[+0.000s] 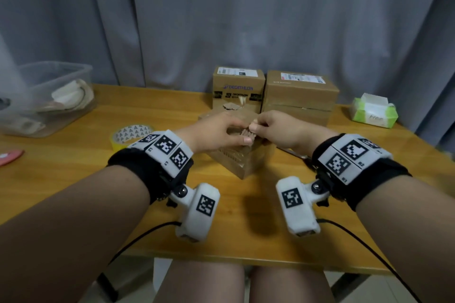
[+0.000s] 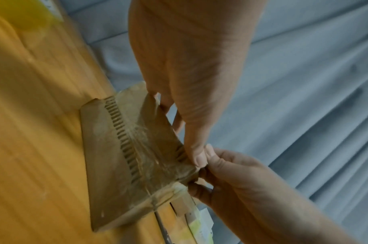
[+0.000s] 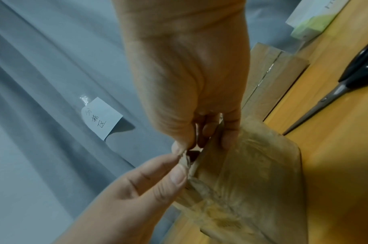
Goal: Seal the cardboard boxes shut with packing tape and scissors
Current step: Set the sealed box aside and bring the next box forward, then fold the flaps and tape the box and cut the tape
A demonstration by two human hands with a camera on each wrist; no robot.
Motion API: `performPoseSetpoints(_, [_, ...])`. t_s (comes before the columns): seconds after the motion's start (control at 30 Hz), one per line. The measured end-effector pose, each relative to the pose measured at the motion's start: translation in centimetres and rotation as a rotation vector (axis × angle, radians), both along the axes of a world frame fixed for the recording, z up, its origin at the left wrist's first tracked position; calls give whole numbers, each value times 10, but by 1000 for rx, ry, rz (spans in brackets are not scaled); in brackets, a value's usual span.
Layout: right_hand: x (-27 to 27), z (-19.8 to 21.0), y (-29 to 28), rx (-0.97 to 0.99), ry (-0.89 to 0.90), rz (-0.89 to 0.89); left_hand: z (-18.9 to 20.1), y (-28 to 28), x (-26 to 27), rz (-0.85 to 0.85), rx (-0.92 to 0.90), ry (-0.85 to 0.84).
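Note:
A small worn cardboard box (image 1: 242, 162) stands at the middle of the wooden table (image 1: 73, 160), wrapped in old clear tape with a torn corrugated strip (image 2: 124, 140). My left hand (image 1: 242, 139) and right hand (image 1: 256, 128) meet over its top and both pinch the edge of its raised flap (image 3: 202, 158). In the left wrist view my left thumb (image 2: 198, 156) presses on the flap's corner beside the right hand (image 2: 231, 173). A roll of yellow packing tape (image 1: 130, 134) lies to the left. Scissors (image 3: 325, 99) with black handles lie on the right, mostly hidden behind my right wrist in the head view.
Two larger cardboard boxes (image 1: 237, 91) (image 1: 299, 96) stand side by side behind the small one. A clear plastic bin (image 1: 46, 96) sits at the far left, a green tissue pack (image 1: 374, 112) at the far right, a pink object (image 1: 9, 156) at the left edge. Grey curtain (image 1: 221, 19) behind.

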State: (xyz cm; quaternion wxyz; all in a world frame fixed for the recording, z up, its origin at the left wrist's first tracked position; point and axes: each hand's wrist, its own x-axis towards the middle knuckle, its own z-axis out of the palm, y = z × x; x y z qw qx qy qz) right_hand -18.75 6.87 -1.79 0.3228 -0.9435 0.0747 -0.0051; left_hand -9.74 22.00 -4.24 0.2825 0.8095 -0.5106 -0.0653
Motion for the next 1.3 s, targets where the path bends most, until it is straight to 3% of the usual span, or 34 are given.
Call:
performPoseSetpoints(0.07, [0, -2, -3, 44, -71, -21, -1, 1, -1, 19, -68, 54])
performPoseSetpoints(0.17, [5, -8, -9, -133, -77, -102, -6, -1, -1, 87, -92, 85])
performPoseSetpoints(0.3, [11, -10, -10, -44, -1, -115, -12, -4, 2, 183, -128, 96])
performPoseSetpoints(0.43, [14, -10, -5, -8, 50, -156, -7, 5, 6, 168, -191, 227])
performPoseSetpoints(0.53, [20, -17, 7, 8, 66, -238, -4, 22, 22, 386, -192, 54])
performPoseSetpoints(0.63, [32, -20, 21, -44, 81, -311, -3, 49, 39, 762, 122, -282])
performPoseSetpoints(0.73, [43, -18, 31, -48, 59, -361, -5, 78, 42, 952, 534, -269])
performPoseSetpoints(0.8, [48, -16, 34, -72, 71, -374, -15, 93, 47, 946, 660, -221])
performPoseSetpoints(0.9, [51, -6, 38, -232, 56, -352, -20, 106, 54, 811, 437, -180])
performPoseSetpoints(0.97, [52, 3, 40, -230, -106, -267, -12, 105, 54, 713, 171, -169])
performPoseSetpoints(1.07, [45, 15, 47, 37, -330, -106, 12, 93, 37, 506, -220, -200])
performPoseSetpoints(1.13, [39, 17, 55, 259, -357, -35, 29, 83, 23, 432, -395, -210])
performPoseSetpoints(1.2, [36, 19, 60, 465, -352, -8, 43, 74, 17, 392, -512, -209])
performPoseSetpoints(1.3, [36, 25, 60, 668, -432, -51, 57, 67, 13, 350, -531, -220])
